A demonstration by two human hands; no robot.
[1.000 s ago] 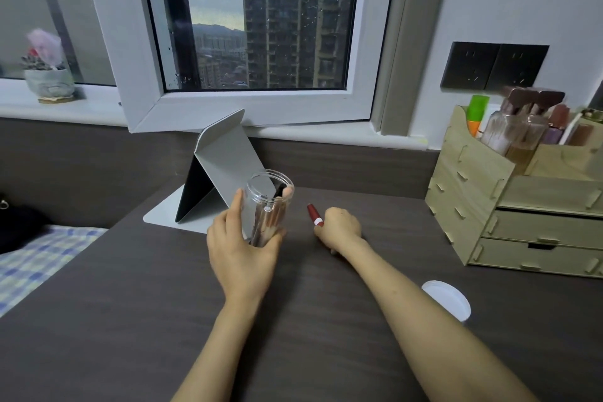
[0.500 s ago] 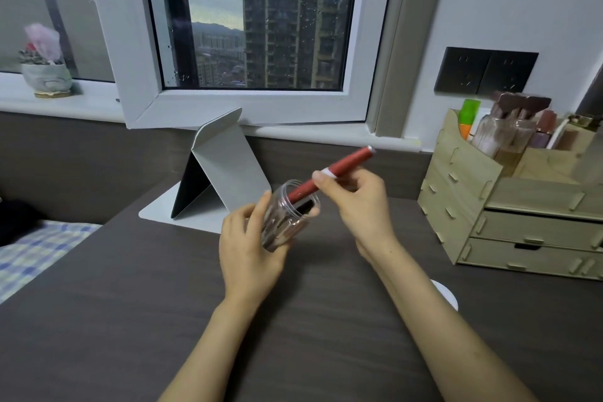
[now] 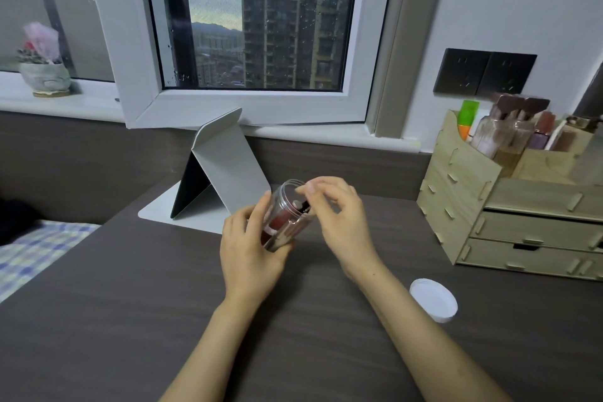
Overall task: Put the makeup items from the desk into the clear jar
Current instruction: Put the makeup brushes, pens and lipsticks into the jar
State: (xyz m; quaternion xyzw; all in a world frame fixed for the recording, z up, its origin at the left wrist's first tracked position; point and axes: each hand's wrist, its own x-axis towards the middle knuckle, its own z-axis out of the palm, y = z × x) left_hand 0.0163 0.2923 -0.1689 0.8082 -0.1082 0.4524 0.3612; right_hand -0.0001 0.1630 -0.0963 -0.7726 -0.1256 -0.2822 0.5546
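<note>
My left hand (image 3: pixel 251 248) grips the clear jar (image 3: pixel 287 202) and holds it tilted, mouth up and to the right, above the dark desk (image 3: pixel 130 320). Inside the jar lie a red makeup stick (image 3: pixel 281 218) and several slim metallic items. My right hand (image 3: pixel 339 219) hovers at the jar's mouth with fingers loosely apart and nothing in them. Part of the jar is hidden behind my fingers.
The jar's white lid (image 3: pixel 433 300) lies on the desk at the right. A wooden drawer organiser (image 3: pixel 509 215) with bottles stands at the far right. A folded grey tablet stand (image 3: pixel 218 179) sits behind the jar. A bed with checked cloth (image 3: pixel 36 254) borders the desk's left edge.
My right hand picked the red stick off the desk, slid it into the jar and let go. My left hand lifted and tilted the jar.
</note>
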